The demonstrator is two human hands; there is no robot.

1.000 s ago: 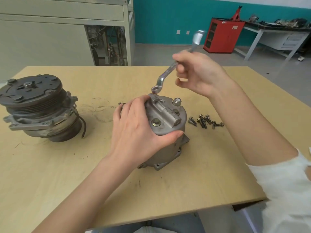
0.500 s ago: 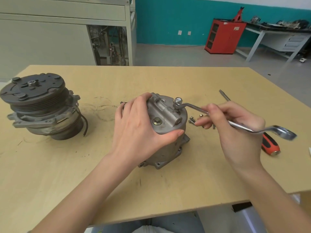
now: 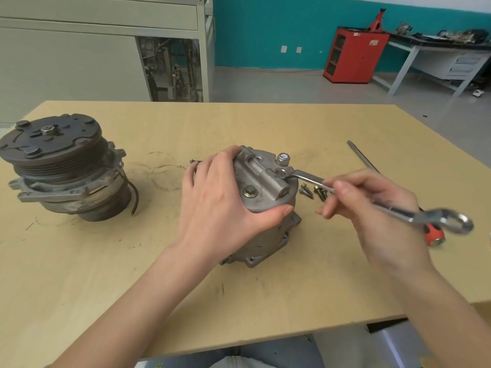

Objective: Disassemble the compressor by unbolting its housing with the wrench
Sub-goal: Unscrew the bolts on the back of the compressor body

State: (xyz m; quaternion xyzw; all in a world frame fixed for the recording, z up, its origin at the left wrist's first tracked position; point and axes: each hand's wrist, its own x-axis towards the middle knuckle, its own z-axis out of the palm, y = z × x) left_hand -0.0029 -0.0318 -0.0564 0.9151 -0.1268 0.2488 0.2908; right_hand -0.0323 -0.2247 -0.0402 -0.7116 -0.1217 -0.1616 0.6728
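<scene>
Centrally on the counter (image 3: 265,301) stands the compressor housing (image 3: 265,204), left hand (image 3: 223,205) clasping its top from frame-left. The wrench (image 3: 308,179) rings a top bolt (image 3: 280,172), shaft running toward lower right, gripped mid-length by the right hand (image 3: 377,208). Loose bolts (image 3: 313,192) lie under the shaft; bare counter toward the bottom edge leaves swing room.

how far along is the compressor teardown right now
Done: several bolts lie loose beside the housing. In hand: the left hand steadies the housing while the right hand holds the wrench, its ring end on a top bolt. Left: that bolt and a front hex bolt, and the end cover is still on.
</scene>
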